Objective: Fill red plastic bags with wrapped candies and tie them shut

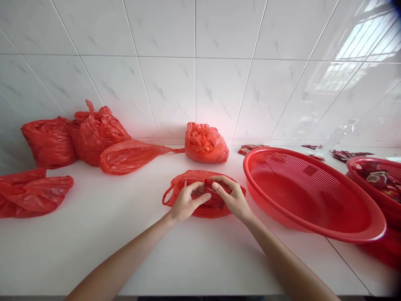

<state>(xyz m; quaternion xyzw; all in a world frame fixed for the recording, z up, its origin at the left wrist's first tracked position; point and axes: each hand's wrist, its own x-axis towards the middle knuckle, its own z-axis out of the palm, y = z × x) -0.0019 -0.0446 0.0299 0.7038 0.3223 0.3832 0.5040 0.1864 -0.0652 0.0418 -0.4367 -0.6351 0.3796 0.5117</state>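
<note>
- Two pinches: left hand and right hand grip small shiny red packet.
- Limp red plastic bag beneath: slack folds could snag fingertips.

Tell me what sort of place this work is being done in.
Probably a kitchen or small packing room, though I can't be sure which: a white counter runs along a tiled wall, with red plastic baskets and stuffed red bags on it.
</note>
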